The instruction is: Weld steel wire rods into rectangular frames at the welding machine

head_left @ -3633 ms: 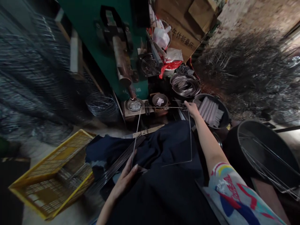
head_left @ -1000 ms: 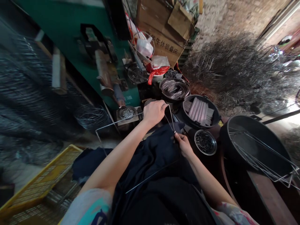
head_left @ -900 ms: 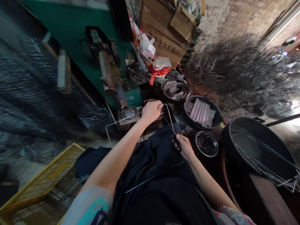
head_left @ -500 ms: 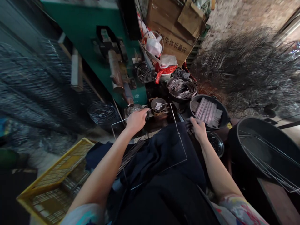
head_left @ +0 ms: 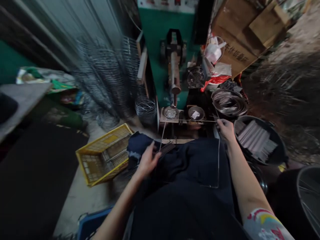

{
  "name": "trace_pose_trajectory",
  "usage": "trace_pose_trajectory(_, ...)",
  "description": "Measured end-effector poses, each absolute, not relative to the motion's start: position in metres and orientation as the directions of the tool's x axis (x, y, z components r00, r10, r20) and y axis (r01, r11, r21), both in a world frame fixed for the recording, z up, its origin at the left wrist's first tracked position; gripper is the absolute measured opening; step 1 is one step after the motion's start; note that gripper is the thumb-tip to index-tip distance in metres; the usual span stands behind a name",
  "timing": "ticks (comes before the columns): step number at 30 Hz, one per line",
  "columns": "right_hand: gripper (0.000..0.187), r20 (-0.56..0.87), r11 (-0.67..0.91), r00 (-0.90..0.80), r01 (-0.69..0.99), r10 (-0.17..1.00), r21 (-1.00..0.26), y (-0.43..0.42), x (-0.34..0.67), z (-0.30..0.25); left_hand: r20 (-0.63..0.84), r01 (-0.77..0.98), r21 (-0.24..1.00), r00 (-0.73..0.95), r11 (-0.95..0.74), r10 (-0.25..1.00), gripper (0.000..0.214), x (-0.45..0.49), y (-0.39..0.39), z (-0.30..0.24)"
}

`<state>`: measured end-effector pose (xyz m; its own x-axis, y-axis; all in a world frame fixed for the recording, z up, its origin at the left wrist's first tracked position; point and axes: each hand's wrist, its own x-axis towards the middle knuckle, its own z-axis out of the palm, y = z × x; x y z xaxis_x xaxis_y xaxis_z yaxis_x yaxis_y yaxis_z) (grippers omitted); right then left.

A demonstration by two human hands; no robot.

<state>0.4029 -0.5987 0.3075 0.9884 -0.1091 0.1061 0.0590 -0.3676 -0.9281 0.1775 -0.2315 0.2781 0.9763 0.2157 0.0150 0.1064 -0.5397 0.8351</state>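
A thin rectangular wire frame spans the space above my lap, its far bar running across in front of the machine. My right hand pinches its far right corner. My left hand is by the frame's left side, with thumb and fingers apart. Close to that thumb, a bundle of thin metal rods lies on the dark cloth over my lap; whether the hand touches rods or frame is blurred. Beyond the far bar, a small dish of metal bits sits under the machine's electrode arm.
A green machine stands ahead, with a second dish beside the first. On the right are a bowl of wire pieces and a black tub of rods. A yellow crate stands left, before stacked wire racks.
My left hand has left the frame's far bar and come back toward the rods on my lap. My right hand now pinches the frame's corner. The view has swung left.
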Motion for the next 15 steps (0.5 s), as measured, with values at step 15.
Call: trace_pose_trajectory(15,0.04,0.146,-0.786,0.845,0.532,0.514,-0.316,-0.552,0.429,0.382,-0.343,0.315,0.678,0.935,0.664,-0.094,0.031,0.181,-0.281,0.294)
